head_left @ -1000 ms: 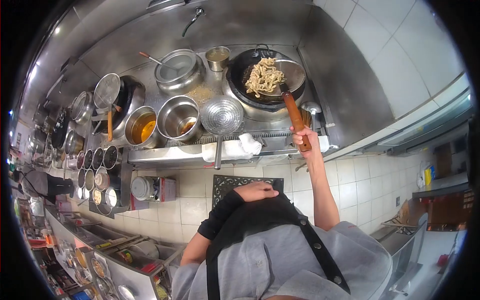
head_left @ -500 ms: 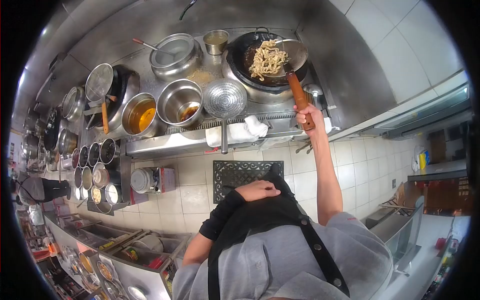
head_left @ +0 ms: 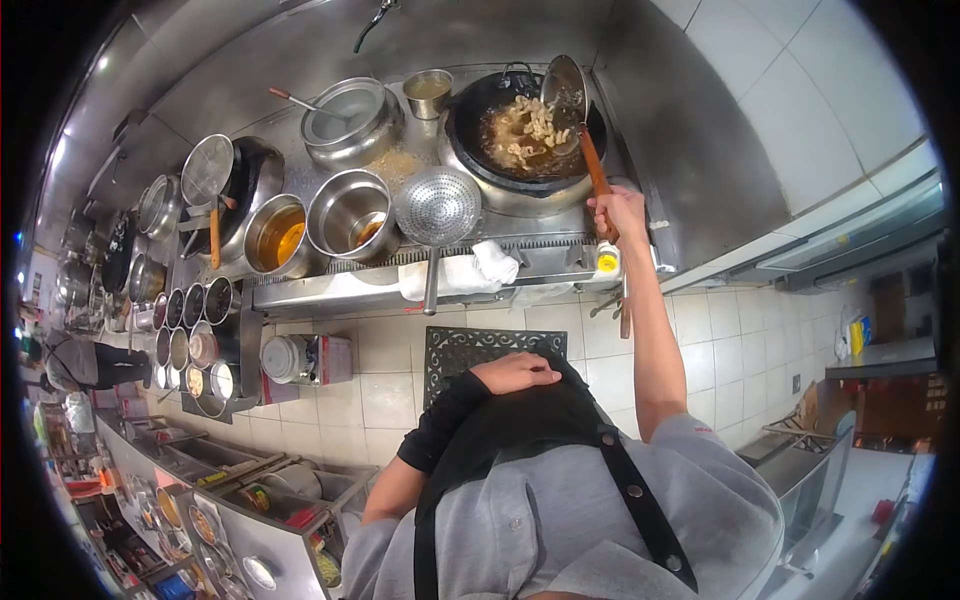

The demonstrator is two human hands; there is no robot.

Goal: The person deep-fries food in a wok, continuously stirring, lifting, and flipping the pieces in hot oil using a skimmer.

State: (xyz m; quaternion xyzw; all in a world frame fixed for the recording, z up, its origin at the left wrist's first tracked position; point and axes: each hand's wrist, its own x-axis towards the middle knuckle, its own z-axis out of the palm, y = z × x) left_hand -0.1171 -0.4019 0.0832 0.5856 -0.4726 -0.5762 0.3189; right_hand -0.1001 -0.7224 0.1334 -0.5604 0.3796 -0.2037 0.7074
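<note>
My right hand is closed around the wooden handle of a spider strainer. Its round metal bowl is tipped steeply over the right side of a black wok. Pale battered strips are spilling off the bowl into the bubbling brown oil. My left hand lies flat against the black apron at my waist, fingers stretched out, holding nothing.
Left of the wok are a perforated ladle, a pot of brown liquid, a pot with orange oil, a lidded pot and a small metal cup. White cloths lie along the stove edge. Another person stands far left.
The strainer has turned from nearly level to steeply tilted, and the strips that lay heaped on it have dropped into the wok's oil. My left hand has stayed put.
</note>
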